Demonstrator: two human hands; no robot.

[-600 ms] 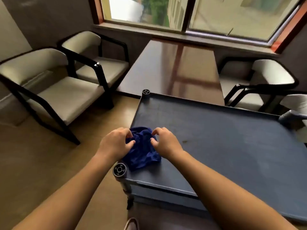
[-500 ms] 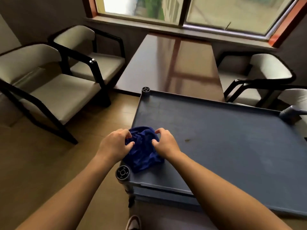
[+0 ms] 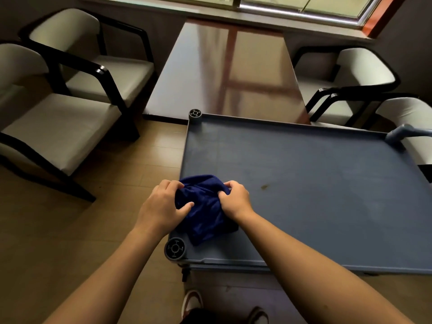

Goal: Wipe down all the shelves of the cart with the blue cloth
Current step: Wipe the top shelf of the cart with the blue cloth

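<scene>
Blue fabric, the cloth point(image 3: 205, 211), was found bunched on the near left corner of the top shelf point(image 3: 315, 183) of the cart, just beside the round corner post point(image 3: 174, 248). It was held from both sides: the left hand point(image 3: 161, 209) was curled over its left edge, with the thumb pressed onto the folds, and the right hand point(image 3: 235, 199) was closed on its upper right part, with the fingertips pinched into the fabric. Compared with half a second earlier, the two hands were seen a little further apart and the cloth more drawn up between them, so it was judged that the cloth was being gathered or refolded into a pad and that wiping had not yet been started. A small brown spot point(image 3: 264, 187) was noticed on the shelf to the right of the hands, apart from the cloth, and pale smears were visible across the surface, so the top shelf was judged to be uncleaned. The lower shelves were hidden under it. Further away, a dark wooden table point(image 3: 229, 66) was touched by the far edge of the cart, and pale armchairs point(image 3: 58, 129) were placed on both sides.
</scene>
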